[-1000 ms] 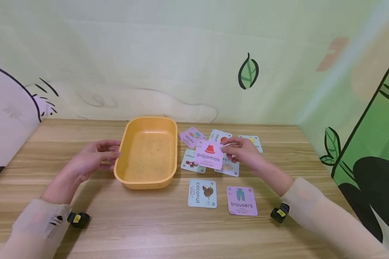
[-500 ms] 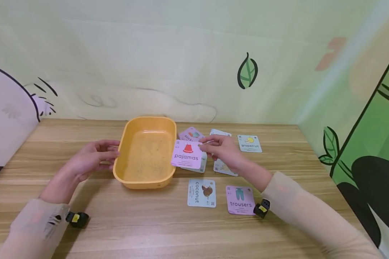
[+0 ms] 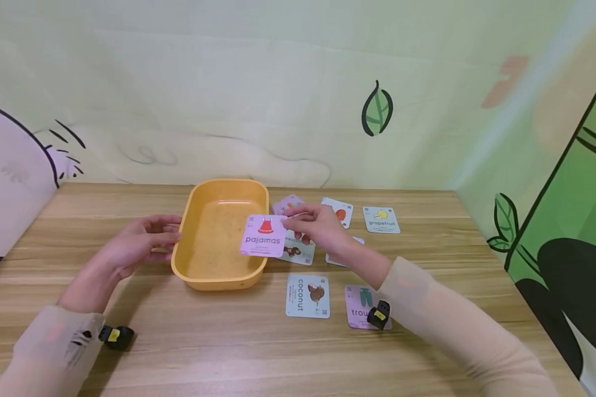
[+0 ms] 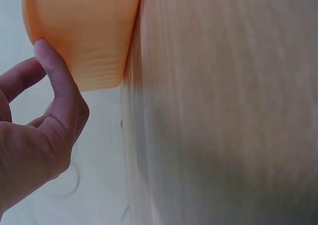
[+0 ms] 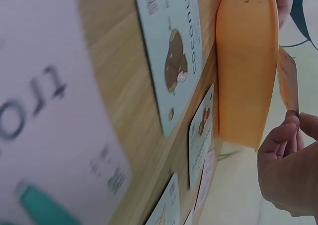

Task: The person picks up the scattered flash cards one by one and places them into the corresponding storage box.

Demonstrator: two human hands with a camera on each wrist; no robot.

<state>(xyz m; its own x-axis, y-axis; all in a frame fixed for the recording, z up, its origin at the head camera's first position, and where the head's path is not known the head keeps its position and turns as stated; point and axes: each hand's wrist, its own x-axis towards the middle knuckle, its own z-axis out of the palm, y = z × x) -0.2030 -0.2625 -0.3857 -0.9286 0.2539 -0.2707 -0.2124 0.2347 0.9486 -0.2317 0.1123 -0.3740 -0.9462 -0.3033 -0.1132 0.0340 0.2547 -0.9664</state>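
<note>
My right hand pinches a purple pajamas card by its upper right corner, with a red dress printed on it. That card overlaps the right rim of the yellow plastic bin in the head view and stands above the rim in the right wrist view. At the bin's opposite side, my left hand has its fingertips right at the left rim. In the left wrist view, one fingertip of the left hand rests at the bin's edge, the fingers loosely bent.
A coconut card and a trousers card, partly covered by the wrist camera, lie in front. Behind are a grapefruit card, a purple card, a card with a red picture and a mangosteen card beside the bin.
My right hand has carried the pajamas card leftward from above the other cards to over the bin's right rim. The left hand has stayed by the left rim.
</note>
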